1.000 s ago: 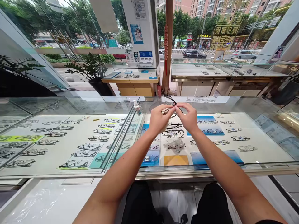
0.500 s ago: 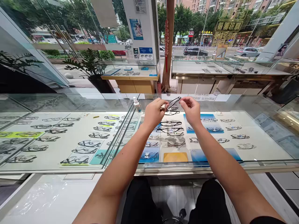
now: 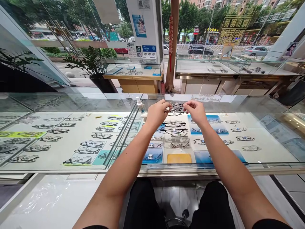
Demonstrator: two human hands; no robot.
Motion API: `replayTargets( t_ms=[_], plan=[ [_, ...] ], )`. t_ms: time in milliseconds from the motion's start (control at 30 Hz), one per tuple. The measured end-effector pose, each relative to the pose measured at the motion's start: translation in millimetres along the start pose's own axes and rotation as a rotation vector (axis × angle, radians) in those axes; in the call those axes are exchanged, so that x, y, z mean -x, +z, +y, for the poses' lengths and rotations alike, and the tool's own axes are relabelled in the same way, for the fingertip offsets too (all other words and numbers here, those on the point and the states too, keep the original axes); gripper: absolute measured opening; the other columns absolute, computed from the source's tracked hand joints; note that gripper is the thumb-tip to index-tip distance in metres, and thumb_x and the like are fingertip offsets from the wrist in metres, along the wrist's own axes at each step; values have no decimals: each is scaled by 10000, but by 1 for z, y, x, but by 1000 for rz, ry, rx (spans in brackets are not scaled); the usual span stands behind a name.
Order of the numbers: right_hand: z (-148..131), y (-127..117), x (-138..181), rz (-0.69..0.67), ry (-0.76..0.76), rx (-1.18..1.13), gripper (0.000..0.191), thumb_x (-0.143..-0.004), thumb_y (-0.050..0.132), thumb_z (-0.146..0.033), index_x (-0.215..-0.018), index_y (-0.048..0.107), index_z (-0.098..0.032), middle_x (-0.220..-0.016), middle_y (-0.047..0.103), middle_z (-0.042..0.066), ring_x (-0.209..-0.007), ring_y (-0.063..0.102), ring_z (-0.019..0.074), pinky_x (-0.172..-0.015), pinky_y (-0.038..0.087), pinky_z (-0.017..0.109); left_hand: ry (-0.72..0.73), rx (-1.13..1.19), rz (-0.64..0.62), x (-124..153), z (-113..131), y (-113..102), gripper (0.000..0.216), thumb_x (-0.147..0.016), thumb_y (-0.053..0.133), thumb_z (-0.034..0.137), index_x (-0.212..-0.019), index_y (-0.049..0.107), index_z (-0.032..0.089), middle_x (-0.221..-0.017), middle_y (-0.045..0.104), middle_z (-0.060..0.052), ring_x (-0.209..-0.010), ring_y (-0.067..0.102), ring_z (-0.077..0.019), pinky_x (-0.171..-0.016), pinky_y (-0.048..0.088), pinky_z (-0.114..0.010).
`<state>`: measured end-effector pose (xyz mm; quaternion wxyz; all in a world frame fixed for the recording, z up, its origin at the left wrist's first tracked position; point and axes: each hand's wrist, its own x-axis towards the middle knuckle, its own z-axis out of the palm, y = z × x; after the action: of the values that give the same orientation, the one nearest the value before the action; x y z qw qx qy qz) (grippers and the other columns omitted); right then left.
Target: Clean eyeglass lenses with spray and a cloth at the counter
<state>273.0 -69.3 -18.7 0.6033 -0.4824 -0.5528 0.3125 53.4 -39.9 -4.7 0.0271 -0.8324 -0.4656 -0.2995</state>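
Above the glass counter, a pair of dark-framed eyeglasses (image 3: 176, 108) spans the gap between my hands. My left hand (image 3: 157, 113) is closed on its left end, and a small white piece (image 3: 168, 109), perhaps folded cloth, shows at the fingertips. On the other side, my right hand (image 3: 196, 111) pinches the right end between thumb and fingers. Seen against frames lying beneath the glass, the exact outline of the held pair is hard to make out. A white spray bottle (image 3: 140, 104) stands on the counter left of my left hand.
The glass display counter (image 3: 262, 163) holds rows of eyeglasses, blue cards (image 3: 154, 157) and a yellow pad (image 3: 179, 158). Further off stand two more display cases and a potted plant (image 3: 90, 65). My knees are below the counter's near edge.
The eyeglasses have tipped from a raised slant to a flatter position, slightly lower between my hands. The view has shifted slightly. Both hands keep their hold.
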Motion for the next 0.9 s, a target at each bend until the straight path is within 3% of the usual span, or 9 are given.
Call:
replayTargets(
  t_ms=[167, 400, 900],
  plan=[
    [-2, -9, -4, -121, 184, 149, 101, -803, 733, -266, -744, 753, -187, -694, 745, 35, -668, 611, 156, -686, 494, 303, -2, -21, -115, -3, -6, 5, 222, -1040, 643, 266, -1089, 859, 253, -1061, 777, -87, -976, 719, -278, -705, 417, -353],
    [5, -26, -8, -350, 328, 563, 136, -862, 757, -232, -738, 795, -191, -777, 802, 50, -638, 555, 147, -592, 387, 305, 32, -18, -304, -4, -10, 18, 220, -993, 674, 229, -1057, 881, 266, -1126, 821, -72, -1036, 741, -284, -767, 484, -342],
    [11, -24, -10, -357, 402, 921, 125, -911, 793, -229, -862, 907, -237, -877, 851, 29, -767, 688, 166, -690, 440, 315, 57, -27, -382, -8, -9, 36, 182, -979, 732, 258, -1059, 892, 291, -1183, 851, -51, -1092, 764, -280, -812, 510, -322]
  ],
)
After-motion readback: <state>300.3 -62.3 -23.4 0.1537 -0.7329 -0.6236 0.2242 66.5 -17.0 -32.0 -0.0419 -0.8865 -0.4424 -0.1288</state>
